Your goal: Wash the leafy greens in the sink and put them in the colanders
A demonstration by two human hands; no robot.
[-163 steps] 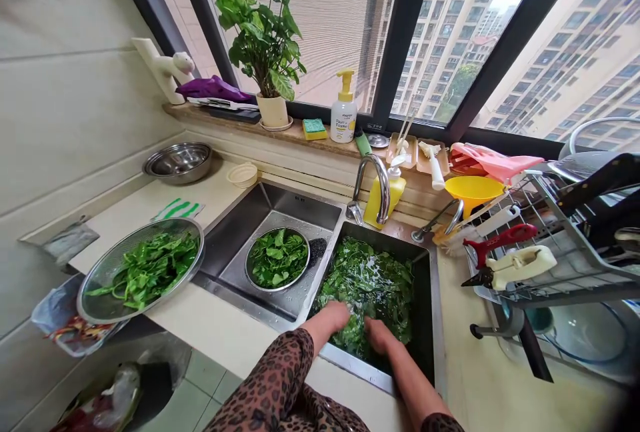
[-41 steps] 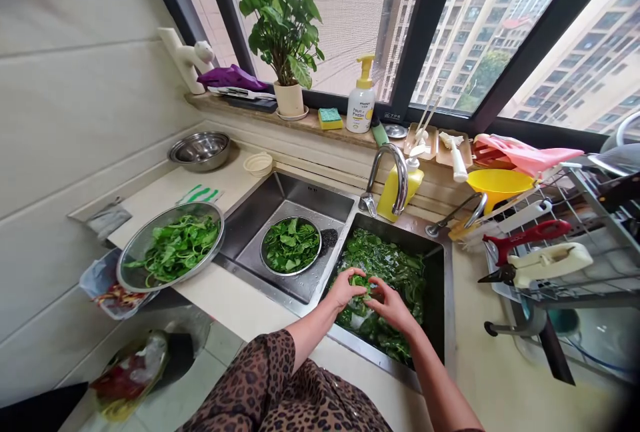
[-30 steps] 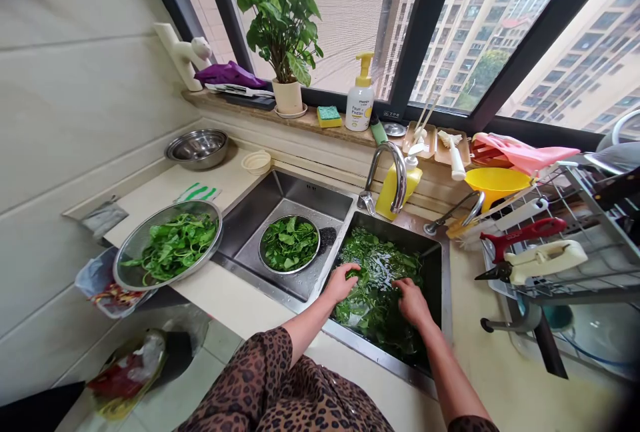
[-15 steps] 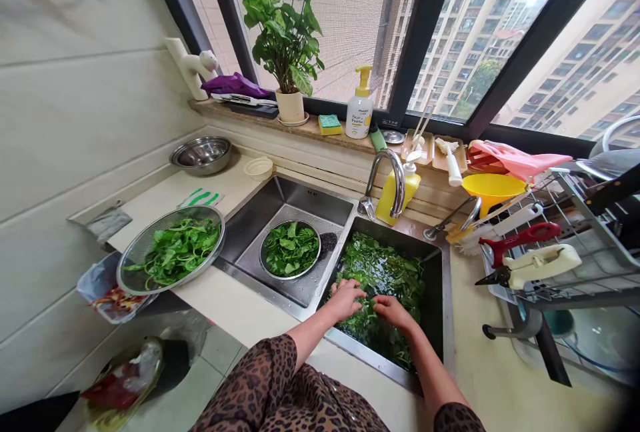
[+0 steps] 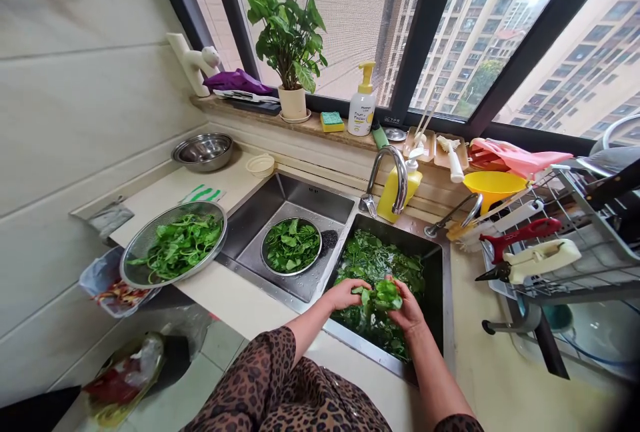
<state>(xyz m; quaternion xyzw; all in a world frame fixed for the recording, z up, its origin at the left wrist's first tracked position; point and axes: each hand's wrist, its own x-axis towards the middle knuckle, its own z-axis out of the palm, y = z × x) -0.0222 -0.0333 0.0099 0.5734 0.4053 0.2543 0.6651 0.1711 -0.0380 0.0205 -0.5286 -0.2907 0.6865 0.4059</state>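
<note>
Head view, down into a 2-basin steel sink [image 5: 315,195]. Left hand [image 5: 344,294] and right hand [image 5: 409,310] held just above the water of the right basin, a wet clump of leafy greens [image 5: 383,295] between them, over more greens [image 5: 375,262] floating below. Left fingers [image 5: 356,289] partly curled, tips against the clump's left side; right fingers [image 5: 396,293] partly closed around its right side. In the left basin, a steel bowl [image 5: 263,252] of greens [image 5: 291,245]. Further left on the counter, a steel colander [image 5: 143,240] of greens [image 5: 180,244]. Chrome faucet [image 5: 395,165] at the far edge.
</note>
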